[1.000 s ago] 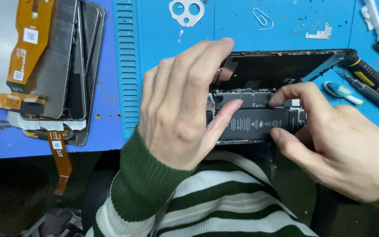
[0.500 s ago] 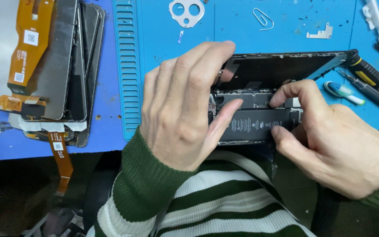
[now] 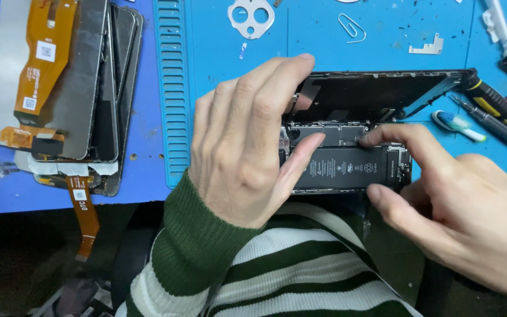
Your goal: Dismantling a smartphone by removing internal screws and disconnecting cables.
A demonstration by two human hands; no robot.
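Phone [image 3: 347, 161] lay opened at the centre of the frame, near the lower edge of the blue work mat [image 3: 324, 47], its black battery [image 3: 344, 168] exposed and its screen panel [image 3: 377, 94] lifted like a lid toward the top of the frame. The left hand [image 3: 247, 147] was cupped over the phone's left end, fingers held together along the raised screen's edge and thumb laid on the battery, seemingly to prop the screen and steady the body. The right hand [image 3: 447, 211] came in from the lower right, its forefinger tip resting on the board just above the battery and its thumb against the phone's lower right edge, a loose pinch around that end; nothing was held in it. Right of the phone, screwdrivers [image 3: 494, 114] lay within easy reach. Above it sat a camera-hole bracket [image 3: 251, 16], a paper clip [image 3: 351, 26] and a small metal plate [image 3: 428, 47]. At the upper left, a stack of spare screens [image 3: 71, 88] with orange flex cables [image 3: 48, 53] lay apart from the work.
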